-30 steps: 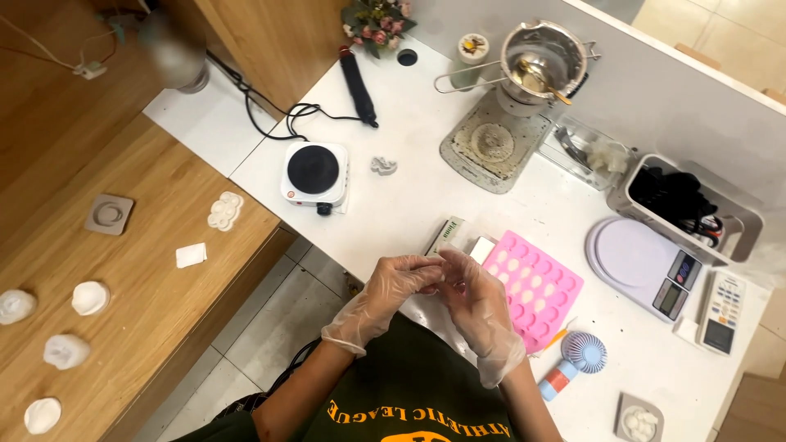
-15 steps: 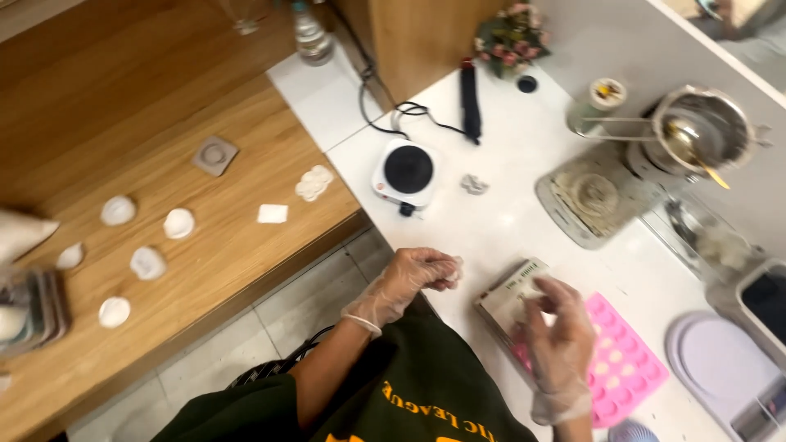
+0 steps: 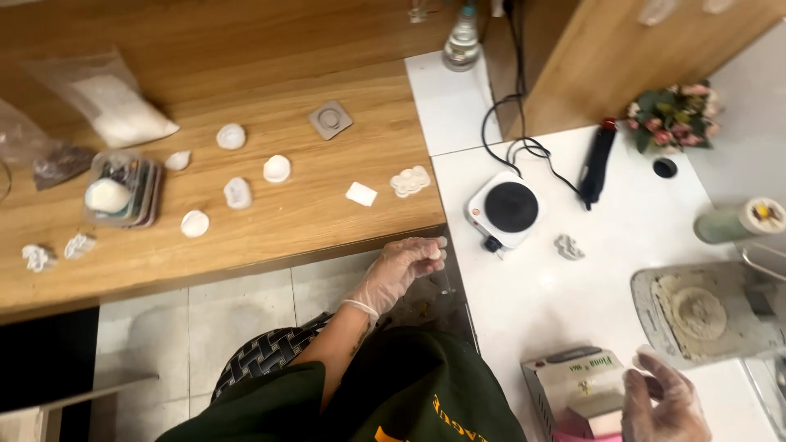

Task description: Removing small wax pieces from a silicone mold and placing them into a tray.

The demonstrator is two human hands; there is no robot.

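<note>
Left hand [image 3: 403, 266]: gloved, fingers curled together at the gap between the wooden desk [image 3: 270, 221] and the white desk [image 3: 573, 295]; whether it pinches anything I cannot tell.
Right hand [image 3: 665, 401]: gloved, at the bottom edge of view, fingers loosely spread with nothing in its grip, just beside a small cardboard box [image 3: 573, 385].
Box handling: likely light and stiff-walled, but easy to dent; best taken by its two long sides.
Nearest to left hand: a small white moulded piece [image 3: 409, 181] and a white square piece [image 3: 361, 194] near the wooden desk's edge; they look small, hard and probably brittle, so best held by the rims.
Other things: hot plate [image 3: 508, 209] with trailing black cord [image 3: 512, 135], a dusty scale [image 3: 696, 315], flowers [image 3: 675, 115], a bag of white powder [image 3: 115, 106].
In the way: the hot plate and cord lie between the two hands' reach.
</note>
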